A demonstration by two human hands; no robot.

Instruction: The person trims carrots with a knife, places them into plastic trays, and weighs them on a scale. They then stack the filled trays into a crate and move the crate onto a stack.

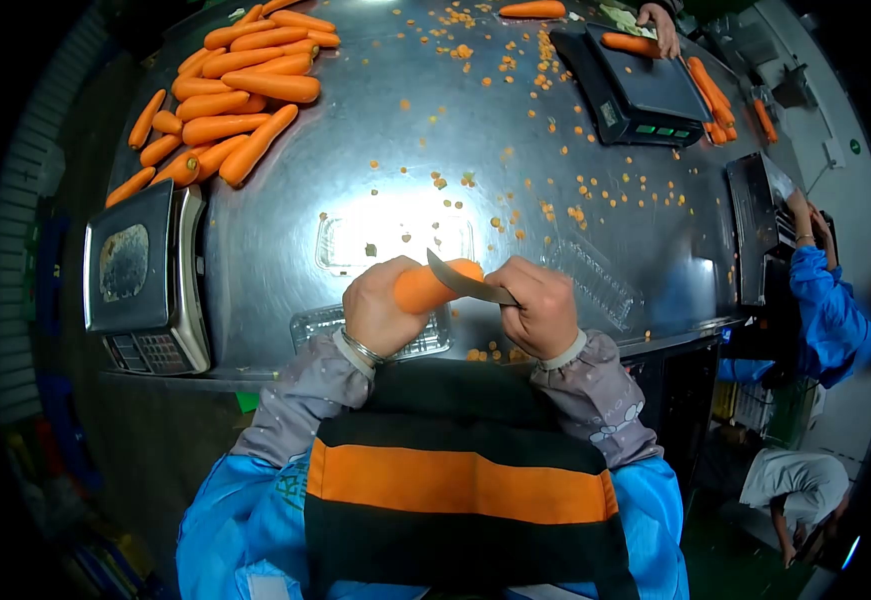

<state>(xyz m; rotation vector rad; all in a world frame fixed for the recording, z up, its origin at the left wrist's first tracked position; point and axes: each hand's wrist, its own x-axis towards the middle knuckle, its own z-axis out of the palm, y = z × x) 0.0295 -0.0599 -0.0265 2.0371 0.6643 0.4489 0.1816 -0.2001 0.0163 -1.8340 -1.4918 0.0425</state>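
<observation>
My left hand is wrapped round a thick carrot above the near edge of the metal table. In my right hand is a knife with a curved blade, which lies across the carrot's right end. Below my left hand a clear plastic tray rests on the table, partly covered by the hand and sleeve. A second clear tray sits just beyond the hands in the glare, with carrot bits around it. To the right of my right hand lies another clear tray.
A pile of carrots fills the far left, behind a scale. At the far right, another person's hand is by a carrot on a black scale. Carrot bits are scattered around. People in blue and white are at right.
</observation>
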